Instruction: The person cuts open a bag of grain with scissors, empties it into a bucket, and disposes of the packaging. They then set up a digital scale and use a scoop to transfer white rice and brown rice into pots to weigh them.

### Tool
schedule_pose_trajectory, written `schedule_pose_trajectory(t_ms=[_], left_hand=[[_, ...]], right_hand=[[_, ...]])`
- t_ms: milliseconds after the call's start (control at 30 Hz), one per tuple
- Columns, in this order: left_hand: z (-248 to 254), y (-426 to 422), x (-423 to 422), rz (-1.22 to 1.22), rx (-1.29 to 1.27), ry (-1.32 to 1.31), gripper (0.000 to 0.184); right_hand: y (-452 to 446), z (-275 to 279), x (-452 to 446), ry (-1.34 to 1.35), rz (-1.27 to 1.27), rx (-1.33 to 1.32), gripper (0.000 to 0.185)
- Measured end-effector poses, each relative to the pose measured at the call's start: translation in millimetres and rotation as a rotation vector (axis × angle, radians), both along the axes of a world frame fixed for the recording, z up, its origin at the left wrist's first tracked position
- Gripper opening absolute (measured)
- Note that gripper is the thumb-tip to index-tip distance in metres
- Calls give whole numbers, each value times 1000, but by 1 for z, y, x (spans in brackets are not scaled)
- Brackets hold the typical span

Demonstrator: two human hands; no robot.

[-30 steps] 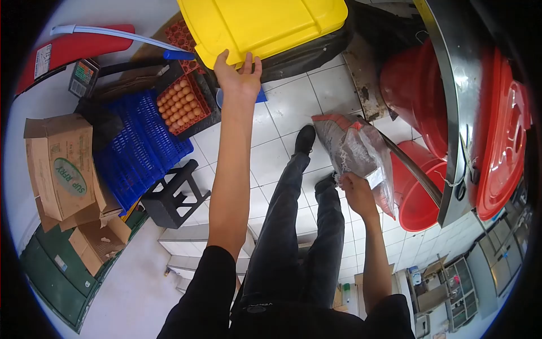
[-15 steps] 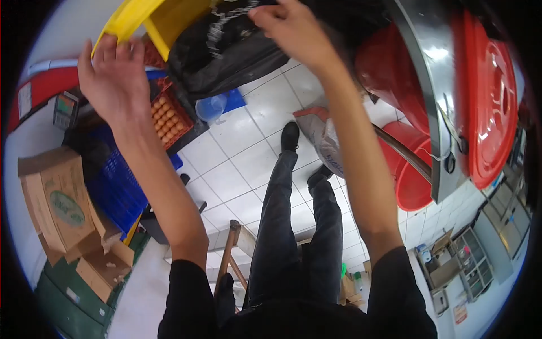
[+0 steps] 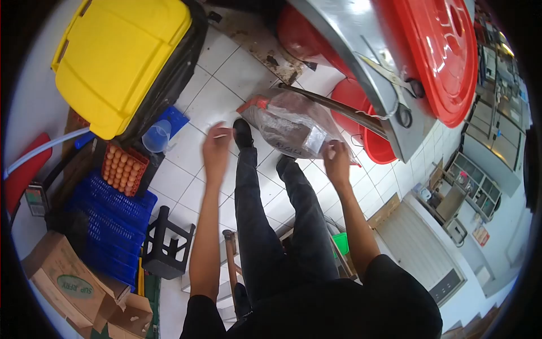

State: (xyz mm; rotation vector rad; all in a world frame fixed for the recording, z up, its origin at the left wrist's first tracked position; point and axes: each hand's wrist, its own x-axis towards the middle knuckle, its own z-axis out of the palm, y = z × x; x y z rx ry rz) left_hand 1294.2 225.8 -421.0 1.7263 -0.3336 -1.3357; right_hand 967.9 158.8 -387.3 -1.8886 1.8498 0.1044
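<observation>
The yellow lid (image 3: 124, 62) lies closed over a bin lined with a black bag (image 3: 169, 85), at the upper left. My left hand (image 3: 216, 150) is over the white tiles, right of the bin and beside my shoe. It is blurred by motion, its fingers apart and holding nothing visible. My right hand (image 3: 337, 164) overlaps the near edge of a clear plastic sack (image 3: 282, 121) on the floor. Its fingers are loosely curled with gaps between them; whether they touch the sack I cannot tell.
A tray of eggs (image 3: 122, 169), blue crates (image 3: 110, 209) and a black stool (image 3: 166, 243) stand on the left. A steel counter (image 3: 372, 85) with scissors (image 3: 398, 90) and a red lid (image 3: 437, 56) is at right. Red tubs (image 3: 375, 144) sit below it.
Both hands have come down from the bin, away from the yellow lid and black bag. The lid, raised before, now covers the bin. My view has shifted.
</observation>
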Motion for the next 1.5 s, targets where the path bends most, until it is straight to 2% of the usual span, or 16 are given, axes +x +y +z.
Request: schedule_pose_trajectory(t_ms=[33, 100, 133, 200, 300, 400, 500, 700, 800, 933, 1000, 1100, 1233, 1333, 1400, 1500], left_hand=[[4, -11, -27, -178, 35, -72, 44], [-7, -27, -74, -492, -196, -648, 66], [-7, -39, -88, -504, -214, -656, 66], [-12, -57, -108, -837, -110, -1049, 83], [-53, -65, -111, -1007, -114, -1014, 96], [-63, -63, -110, -1112, -298, -1099, 55], [-64, -57, -115, -1160, -297, -1177, 16], [-24, -62, -120, -1354, -621, -1303, 36], [-40, -79, -145, -1431, -269, -1090, 48], [-83, -81, -147, -1461, -142, -1169, 40], [-79, -78, -147, -1532, -405, -1294, 29], [-22, -55, -155, -1716, -354, -1234, 18], [12, -22, -141, -1710, -437, -1124, 11], [16, -28, -143, -1383, -597, -1144, 14], [-7, -52, -158, -862, -511, -958, 18], [-72, -72, -180, -713, -447, -642, 26]], right_hand=[[-5, 6, -14, 125, 15, -60, 37], [-8, -5, -42, 308, 42, -106, 36], [-10, -26, -65, 304, 23, -118, 36], [-10, -71, -107, 143, 23, 282, 32], [0, -79, -111, -89, -17, 237, 24], [40, -89, -101, -351, -479, 194, 26], [62, -119, -98, -301, -367, 6, 25], [-30, -25, -146, -435, -358, 478, 49], [-32, -52, -156, -458, -268, 349, 43], [-41, -75, -177, -409, -242, 20, 27], [-50, -82, -187, -433, -315, 4, 21], [-50, -94, -191, -523, -440, -9, 22], [-37, -83, -182, -673, -610, 84, 23], [-15, -92, -176, -660, -597, 57, 23], [0, -97, -170, -645, -569, 51, 24], [16, -95, -159, -645, -647, 78, 26]])
